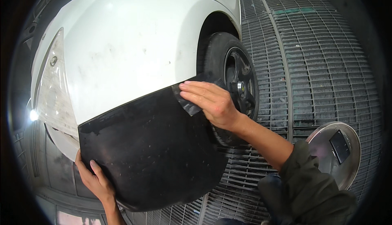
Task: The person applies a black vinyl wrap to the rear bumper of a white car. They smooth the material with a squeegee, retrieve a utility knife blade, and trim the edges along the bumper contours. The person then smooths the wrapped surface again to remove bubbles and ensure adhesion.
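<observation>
My right hand (211, 102) lies with its fingers stretched over a dark, flexible sheet that looks like sandpaper (187, 106). It presses this sheet against the upper rear corner of a black bumper (151, 155), just under the seam with the white fender (134, 53). The bumper's surface is dull, with small light specks and wet-looking patches along its top edge. At the bumper's left edge rests my left hand (97, 180), its thumb apart on the black surface and its fingers along the side. The palm side of both hands is hidden.
A black-rimmed car wheel (241, 71) stands right behind my right hand. On the metal floor grating (322, 61), a round metal basin (354, 143) holds a dark flat rectangular piece (339, 146), near my right sleeve. A headlight (55, 90) sits at the car's left.
</observation>
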Motion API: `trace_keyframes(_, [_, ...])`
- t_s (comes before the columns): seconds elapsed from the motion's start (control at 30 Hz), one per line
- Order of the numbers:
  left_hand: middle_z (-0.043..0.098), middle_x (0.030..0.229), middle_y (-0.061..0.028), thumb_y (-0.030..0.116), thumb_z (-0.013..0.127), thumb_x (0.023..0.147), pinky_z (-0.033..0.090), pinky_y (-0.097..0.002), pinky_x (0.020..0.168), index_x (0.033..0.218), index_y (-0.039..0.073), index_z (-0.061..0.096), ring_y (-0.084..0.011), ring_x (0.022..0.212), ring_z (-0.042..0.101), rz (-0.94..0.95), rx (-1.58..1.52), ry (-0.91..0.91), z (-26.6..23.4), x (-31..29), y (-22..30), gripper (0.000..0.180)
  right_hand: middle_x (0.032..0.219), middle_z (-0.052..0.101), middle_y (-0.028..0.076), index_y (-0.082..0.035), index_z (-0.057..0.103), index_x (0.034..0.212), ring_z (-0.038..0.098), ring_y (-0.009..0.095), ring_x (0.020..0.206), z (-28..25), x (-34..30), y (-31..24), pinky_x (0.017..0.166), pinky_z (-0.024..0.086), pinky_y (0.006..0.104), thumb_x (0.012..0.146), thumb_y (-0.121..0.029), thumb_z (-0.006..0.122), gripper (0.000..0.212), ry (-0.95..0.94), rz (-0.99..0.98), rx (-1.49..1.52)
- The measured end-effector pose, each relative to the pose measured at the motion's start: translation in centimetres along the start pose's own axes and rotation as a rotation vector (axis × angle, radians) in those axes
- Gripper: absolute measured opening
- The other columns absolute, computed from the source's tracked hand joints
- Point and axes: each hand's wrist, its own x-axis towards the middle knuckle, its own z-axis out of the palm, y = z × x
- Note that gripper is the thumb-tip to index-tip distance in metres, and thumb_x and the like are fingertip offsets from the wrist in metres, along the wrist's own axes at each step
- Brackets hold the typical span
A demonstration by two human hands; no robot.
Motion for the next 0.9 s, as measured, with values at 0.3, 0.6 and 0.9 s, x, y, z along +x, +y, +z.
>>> trace_keyframes(0.3, [0.061, 0.132, -0.0267, 0.025, 0.048, 0.102, 0.042, -0.0444, 0.108, 0.138, -0.007, 0.053, -0.0423, 0.122, 0.059, -0.017, -0.01, -0.008, -0.1, 0.2, 0.3, 0.048, 0.131, 0.07, 0.012, -0.002, 0.073, 0.122, 0.066, 0.027, 0.123, -0.7, 0.3, -2.0, 0.098, 0.056, 0.0374, 0.078, 0.007, 0.064, 0.045, -0.118, 0.014, -0.083])
trace_keyframes(0.6, [0.061, 0.132, -0.0259, 0.025, 0.05, 0.101, 0.042, -0.045, 0.108, 0.136, -0.008, 0.054, -0.0422, 0.122, 0.058, -0.016, -0.022, 0.006, 0.0, 0.1, 0.4, 0.048, 0.141, 0.065, 0.011, -0.001, 0.07, 0.128, 0.059, 0.026, 0.133, -1.0, 1.2, -0.9, 0.105, 0.051, 0.0389, 0.073, -0.002, 0.072, 0.055, -0.286, -0.196, -0.207])
trace_keyframes(0.9, [0.061, 0.129, -0.025, 0.023, 0.051, 0.1, 0.043, -0.0453, 0.107, 0.135, -0.008, 0.055, -0.0418, 0.119, 0.059, -0.001, -0.039, 0.005, -0.2, 0.2, 1.0, 0.046, 0.149, 0.059, 0.009, -0.005, 0.066, 0.136, 0.051, 0.022, 0.143, 0.0, 3.2, -2.5, 0.12, 0.04, 0.0409, 0.084, -0.009, 0.069, 0.052, -0.387, -0.259, -0.151])
